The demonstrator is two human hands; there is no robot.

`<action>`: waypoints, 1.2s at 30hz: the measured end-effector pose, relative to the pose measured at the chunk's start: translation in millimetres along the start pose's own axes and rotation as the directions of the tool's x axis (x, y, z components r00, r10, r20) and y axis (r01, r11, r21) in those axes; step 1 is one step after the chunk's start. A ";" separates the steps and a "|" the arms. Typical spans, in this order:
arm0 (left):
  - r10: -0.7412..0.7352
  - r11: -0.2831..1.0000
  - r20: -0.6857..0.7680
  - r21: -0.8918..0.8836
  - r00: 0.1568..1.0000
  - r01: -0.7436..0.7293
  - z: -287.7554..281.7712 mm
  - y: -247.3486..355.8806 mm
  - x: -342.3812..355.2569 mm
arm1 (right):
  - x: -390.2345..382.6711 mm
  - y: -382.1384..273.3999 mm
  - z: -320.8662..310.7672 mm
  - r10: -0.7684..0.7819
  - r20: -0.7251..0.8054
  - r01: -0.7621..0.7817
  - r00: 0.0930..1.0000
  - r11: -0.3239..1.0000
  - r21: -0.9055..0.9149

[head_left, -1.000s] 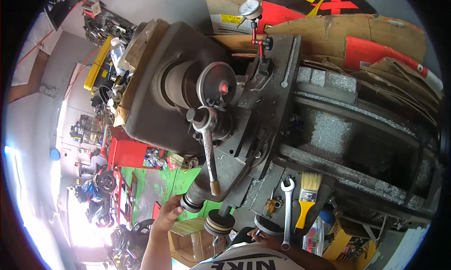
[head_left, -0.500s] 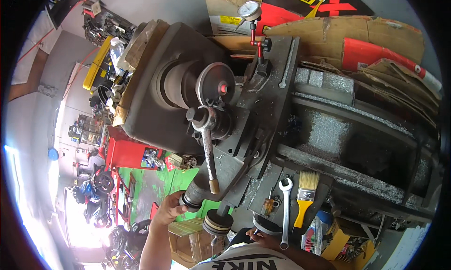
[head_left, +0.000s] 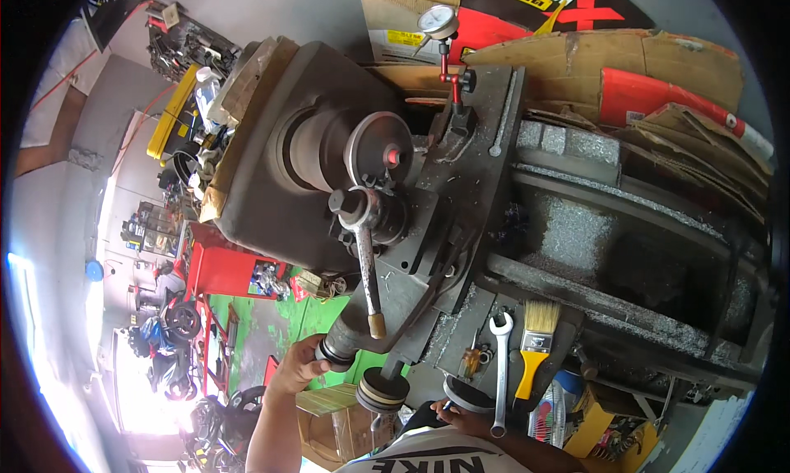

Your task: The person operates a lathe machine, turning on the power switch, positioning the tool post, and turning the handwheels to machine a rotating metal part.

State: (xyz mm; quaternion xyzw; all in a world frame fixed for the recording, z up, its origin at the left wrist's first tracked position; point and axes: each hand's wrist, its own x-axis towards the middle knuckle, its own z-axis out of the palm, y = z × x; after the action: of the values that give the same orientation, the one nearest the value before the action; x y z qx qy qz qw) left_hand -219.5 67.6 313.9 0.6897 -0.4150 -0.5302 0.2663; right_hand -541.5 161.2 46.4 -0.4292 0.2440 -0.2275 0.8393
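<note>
In front of me is a metal lathe with a round chuck [head_left: 317, 148] and a disc-shaped workpiece [head_left: 380, 150] carrying a red-tipped centre. My left hand [head_left: 298, 368] has its fingers and thumb closed round the dark end knob [head_left: 337, 354] of the compound slide. Low in the middle, my right hand [head_left: 454, 417] is curled at the rim of a handwheel [head_left: 469, 393]; its fingers are partly hidden. Beside the workpiece stands the tool post [head_left: 370, 214] with its lever handle [head_left: 368, 280]. A dial indicator [head_left: 437, 20] rises on a red arm above the cross slide.
A combination wrench [head_left: 500, 374] and a yellow-handled brush [head_left: 535, 350] lie on the carriage apron, right of my right hand. Another handwheel [head_left: 383, 388] sticks out between my hands. Metal chips [head_left: 576, 230] cover the bed. Cardboard sheets [head_left: 609, 57] stand behind the lathe.
</note>
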 end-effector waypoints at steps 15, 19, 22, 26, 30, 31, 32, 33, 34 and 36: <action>0.019 1.000 0.018 0.002 1.000 -0.019 4.3 5.3 1.7 | 12.7 24.9 2.1 -0.058 0.013 0.058 0.998 0.998 0.019; 0.022 1.000 -0.006 0.004 1.000 -0.022 6.5 6.3 -0.2 | 11.3 29.2 4.1 -0.054 0.011 0.053 0.998 0.997 0.063; 0.003 1.000 -0.008 0.000 1.000 -0.003 6.0 6.0 -1.9 | 9.8 34.9 6.0 -0.053 0.011 0.051 0.999 0.995 0.090; -0.022 1.000 -0.006 0.007 1.000 0.022 1.4 4.1 -2.0 | 7.1 33.9 4.0 -0.100 0.014 0.097 0.995 0.987 0.124; -0.044 0.999 0.028 -0.014 0.999 0.045 -4.1 4.1 2.9 | 8.7 24.4 2.5 -0.049 0.017 0.048 0.999 0.997 0.055; -0.038 0.999 0.019 -0.013 0.999 0.038 -5.1 5.3 4.5 | 9.8 22.5 3.3 -0.051 0.017 0.050 0.999 0.997 0.056; -0.037 0.999 0.042 -0.012 0.998 0.038 -5.8 6.9 6.0 | 11.2 21.3 4.2 -0.048 0.006 0.048 0.999 0.996 0.075; -0.041 0.999 0.066 -0.012 0.997 0.042 -6.0 8.6 7.3 | 12.2 21.2 5.3 -0.040 -0.008 0.041 0.999 0.994 0.097; -0.048 0.999 0.094 -0.013 0.994 0.050 -5.9 10.6 9.0 | 13.6 21.8 5.8 -0.029 -0.023 0.032 0.999 0.992 0.120; -0.050 0.999 0.120 -0.014 0.992 0.052 -4.7 14.2 11.0 | 14.7 25.2 6.4 -0.021 -0.038 0.027 0.999 0.990 0.139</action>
State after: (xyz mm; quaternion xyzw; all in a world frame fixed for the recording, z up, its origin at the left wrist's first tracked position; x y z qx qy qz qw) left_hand -218.2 50.6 321.1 0.6648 -0.4079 -0.5807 0.2333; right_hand -521.9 169.7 25.7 -0.3682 0.2376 -0.2619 0.8599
